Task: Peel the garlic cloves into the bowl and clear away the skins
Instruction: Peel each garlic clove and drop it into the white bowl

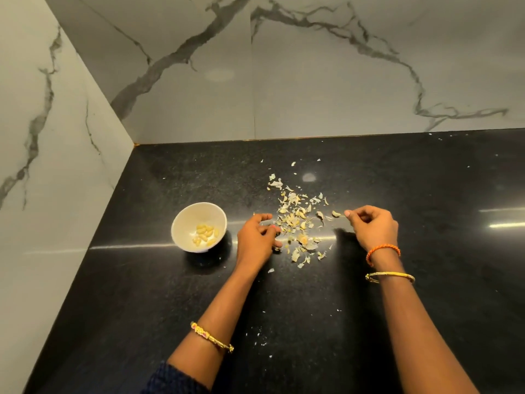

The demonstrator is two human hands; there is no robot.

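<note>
Here the person stood at a black countertop [170,294] in a corner of marble-patterned walls [326,81]. A small white bowl [187,216] sat on the counter to the left, and a handful of peeled garlic cloves [206,234] lay at its bottom. To the right of the bowl, in the middle of the counter, the garlic skins [295,220] were scattered in a loose heap, with some single flakes farther away toward the wall and a few small white bits nearer to the person.

The left hand [257,240] was at the left edge of the heap, between the bowl and the skins. Its fingers were curled, with the tips at the skins, but I could not tell whether they held anything. The right hand [373,226] was at the right edge of the heap. Its fingers were also curled, and the thumb and forefinger were together just beside one piece of skin [336,214]; whether they really pinched it was not clear.

The left forearm carried a gold bangle [211,338] above a dark blue sleeve [173,379]. The right wrist carried an orange thread band [382,250] and, nearer to the person, a thin gold bangle [390,276].
</note>
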